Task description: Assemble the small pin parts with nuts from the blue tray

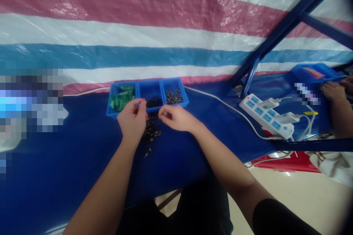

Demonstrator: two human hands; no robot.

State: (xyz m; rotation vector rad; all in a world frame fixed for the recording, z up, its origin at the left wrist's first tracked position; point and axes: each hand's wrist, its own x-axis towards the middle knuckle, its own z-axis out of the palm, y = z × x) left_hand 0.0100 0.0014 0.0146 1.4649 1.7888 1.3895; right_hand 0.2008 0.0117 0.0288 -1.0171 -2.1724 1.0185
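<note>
Small dark parts pile (151,132) on blue table (68,161), between left hand (133,120) and right hand (176,117), both hands pinched, contents too small to tell, tray (147,95) just behind.

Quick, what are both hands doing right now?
Left hand: fingers pinched together; what it holds cannot be told.
Right hand: fingers curled shut, contents cannot be told.

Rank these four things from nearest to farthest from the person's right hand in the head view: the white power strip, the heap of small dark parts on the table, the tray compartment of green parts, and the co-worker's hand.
From the right hand:
1. Heap of small dark parts, just left.
2. Green parts compartment, upper left.
3. White power strip, to the right.
4. Co-worker's hand, far right.
</note>
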